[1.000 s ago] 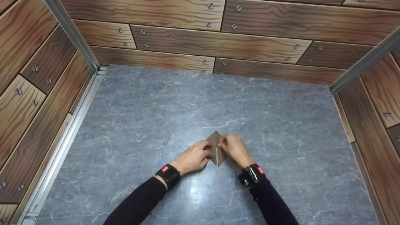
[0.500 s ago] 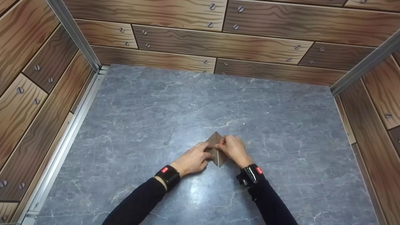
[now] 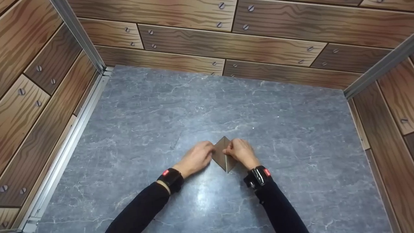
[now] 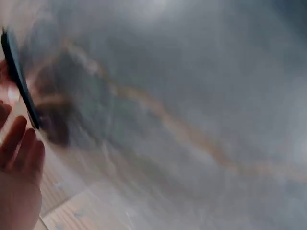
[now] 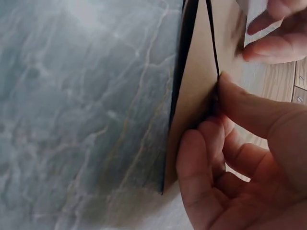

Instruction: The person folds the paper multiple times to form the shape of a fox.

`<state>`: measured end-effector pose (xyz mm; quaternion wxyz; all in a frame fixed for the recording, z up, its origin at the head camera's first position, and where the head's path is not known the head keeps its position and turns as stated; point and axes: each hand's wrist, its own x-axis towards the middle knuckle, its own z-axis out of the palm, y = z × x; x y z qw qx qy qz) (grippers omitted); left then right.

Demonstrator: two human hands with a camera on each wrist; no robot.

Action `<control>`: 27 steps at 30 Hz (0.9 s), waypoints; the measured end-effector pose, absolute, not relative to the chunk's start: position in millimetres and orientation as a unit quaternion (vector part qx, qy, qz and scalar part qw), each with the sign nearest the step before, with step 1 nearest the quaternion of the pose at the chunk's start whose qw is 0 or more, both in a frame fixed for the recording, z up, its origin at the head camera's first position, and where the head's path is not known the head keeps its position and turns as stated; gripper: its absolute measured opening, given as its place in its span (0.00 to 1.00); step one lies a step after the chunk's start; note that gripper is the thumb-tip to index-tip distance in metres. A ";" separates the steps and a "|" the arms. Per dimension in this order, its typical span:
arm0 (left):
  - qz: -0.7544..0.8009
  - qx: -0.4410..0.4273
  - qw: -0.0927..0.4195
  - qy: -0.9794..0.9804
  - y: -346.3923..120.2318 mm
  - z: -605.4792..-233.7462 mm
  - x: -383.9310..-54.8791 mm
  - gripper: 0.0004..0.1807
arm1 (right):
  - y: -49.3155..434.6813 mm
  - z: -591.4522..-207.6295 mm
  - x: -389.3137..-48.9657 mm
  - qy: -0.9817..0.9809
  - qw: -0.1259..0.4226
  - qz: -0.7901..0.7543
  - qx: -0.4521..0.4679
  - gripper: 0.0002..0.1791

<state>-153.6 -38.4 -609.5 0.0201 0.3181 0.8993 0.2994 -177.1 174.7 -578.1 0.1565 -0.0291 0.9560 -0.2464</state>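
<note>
A brown sheet of folded paper [image 3: 220,157], diamond-shaped with a slit between its two flaps, sits on the grey marbled table between the hands. At its right half, my right hand [image 3: 241,152] pinches the flap edge near the centre line; the right wrist view shows thumb and forefinger meeting on that fold [image 5: 196,81]. My left hand [image 3: 196,157] is at the paper's left corner, fingertips right at the edge. In the blurred left wrist view the left hand [image 4: 21,177] has loosely bent fingers beside the paper's dark edge [image 4: 21,84].
Grey marbled tabletop [image 3: 155,106] surrounds the paper. Wood-patterned panels [image 3: 194,38] close off the back and both sides, with a metal rail [image 3: 68,155] along the left edge. Black bands [image 3: 170,180] are strapped round both wrists.
My left hand has drawn back leftward from the paper's left flap to its left corner, uncovering that flap. My right hand moved slightly inward toward the centre line, bringing its flap along and narrowing the slit.
</note>
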 end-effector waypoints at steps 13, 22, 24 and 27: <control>0.368 0.214 0.018 0.905 -52.8 -614.7 -168.9 0.07 | 174.1 -576.6 -178.3 0.951 0.169 -0.257 -0.039 0.21; 0.380 0.175 0.017 0.908 -47.7 -611.9 -172.9 0.09 | 173.2 -575.0 -179.3 0.951 0.181 -0.248 -0.033 0.16; 0.382 0.170 0.019 0.908 -46.8 -611.1 -174.3 0.08 | 173.4 -574.8 -179.8 0.951 0.183 -0.246 -0.033 0.16; 0.379 0.164 0.024 0.910 -45.5 -610.3 -175.4 0.08 | 173.9 -574.6 -180.7 0.951 0.188 -0.243 -0.030 0.16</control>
